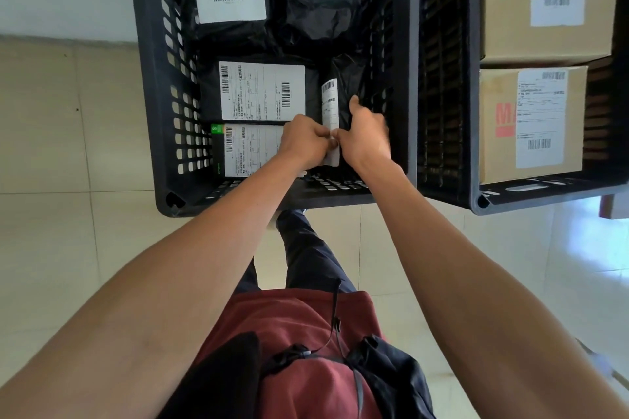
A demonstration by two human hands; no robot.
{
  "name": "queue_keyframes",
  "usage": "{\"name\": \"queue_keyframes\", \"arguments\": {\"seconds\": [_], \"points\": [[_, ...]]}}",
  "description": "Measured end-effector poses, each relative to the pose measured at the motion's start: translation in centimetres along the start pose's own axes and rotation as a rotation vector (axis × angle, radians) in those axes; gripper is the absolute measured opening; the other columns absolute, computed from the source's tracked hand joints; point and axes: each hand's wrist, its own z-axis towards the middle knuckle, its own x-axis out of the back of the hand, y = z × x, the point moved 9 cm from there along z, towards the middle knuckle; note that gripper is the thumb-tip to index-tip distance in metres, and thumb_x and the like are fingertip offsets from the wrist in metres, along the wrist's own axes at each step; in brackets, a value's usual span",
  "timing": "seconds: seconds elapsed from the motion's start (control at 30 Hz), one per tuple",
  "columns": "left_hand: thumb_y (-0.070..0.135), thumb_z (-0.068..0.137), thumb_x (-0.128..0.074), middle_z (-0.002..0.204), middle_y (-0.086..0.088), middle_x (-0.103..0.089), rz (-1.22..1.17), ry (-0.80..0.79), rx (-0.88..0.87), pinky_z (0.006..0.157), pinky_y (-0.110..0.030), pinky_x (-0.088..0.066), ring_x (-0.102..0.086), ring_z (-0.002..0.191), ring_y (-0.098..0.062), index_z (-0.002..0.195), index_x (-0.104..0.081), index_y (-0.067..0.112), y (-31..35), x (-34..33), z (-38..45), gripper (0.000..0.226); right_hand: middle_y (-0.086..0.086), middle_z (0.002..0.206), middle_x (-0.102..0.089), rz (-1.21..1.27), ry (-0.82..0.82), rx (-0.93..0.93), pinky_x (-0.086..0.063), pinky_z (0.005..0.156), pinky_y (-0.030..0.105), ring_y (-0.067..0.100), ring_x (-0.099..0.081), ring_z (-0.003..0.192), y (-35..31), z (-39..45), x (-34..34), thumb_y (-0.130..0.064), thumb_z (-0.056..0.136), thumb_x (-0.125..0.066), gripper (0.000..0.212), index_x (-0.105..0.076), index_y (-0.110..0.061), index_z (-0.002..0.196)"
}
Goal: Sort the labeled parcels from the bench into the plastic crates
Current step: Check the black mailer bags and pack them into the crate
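Fingers (325,139) on one of five parcels (335,102).

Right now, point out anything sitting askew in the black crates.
One black plastic-wrapped parcel in the left black crate stands on edge, held by both hands, while its neighbours lie flat, labels up.

I have one view only, from the camera worn on the head. It looks steeply down past the chest and both forearms to the tiled floor (51,133). The wide lens bends the edges. The left black crate (160,105) sits close and central, and the right crate (476,194) runs off the frame's right edge.
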Motion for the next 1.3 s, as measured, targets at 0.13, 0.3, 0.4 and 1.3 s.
{"name": "queue_keyframes", "arguments": {"seconds": [0.13,0.3,0.4,1.3], "points": [[0.016,0.087,-0.082,0.086,-0.008,-0.078,-0.008,0.013,-0.017,0.078,-0.045,-0.065,-0.076,0.085,-0.027,0.093,-0.084,0.013,0.2,-0.1,0.1,0.007,0.022,0.142,-0.054,-0.010,-0.011,0.013,-0.049,0.103,0.042,0.037,-0.054,0.131,-0.2,-0.1,0.4,-0.019,0.104,-0.064,0.074,-0.021,-0.018,0.165],[0.011,0.088,-0.080,0.080,-0.010,-0.077,-0.010,-0.005,-0.019,0.078,-0.048,-0.065,-0.076,0.083,-0.028,0.088,-0.084,0.011,0.2,0.0,0.2,0.005,0.020,0.136,-0.057,-0.033,0.003,0.026,-0.052,0.096,0.039,0.034,-0.059,0.124,-0.4,-0.2,0.5,-0.016,0.104,-0.062,0.073,-0.022,-0.017,0.165],[0.011,0.089,-0.079,0.084,-0.010,-0.077,-0.014,-0.001,-0.034,0.079,-0.048,-0.065,-0.075,0.084,-0.028,0.092,-0.084,0.010,0.6,-0.1,0.1,0.006,0.019,0.139,-0.057,-0.023,0.004,0.010,-0.052,0.096,0.039,0.034,-0.059,0.124,-0.3,0.0,0.5,-0.012,0.103,-0.062,0.074,-0.022,-0.018,0.165],[0.014,0.094,-0.075,0.108,-0.008,-0.077,0.009,-0.078,0.002,0.084,-0.035,-0.061,-0.072,0.097,-0.022,0.122,-0.075,0.012,1.4,1.3,-2.1,0.029,0.015,0.155,-0.047,0.191,0.041,0.012,-0.049,0.111,0.046,0.032,-0.054,0.134,0.2,-2.2,1.0,-0.013,0.102,-0.064,0.068,-0.033,-0.024,0.162]]}}
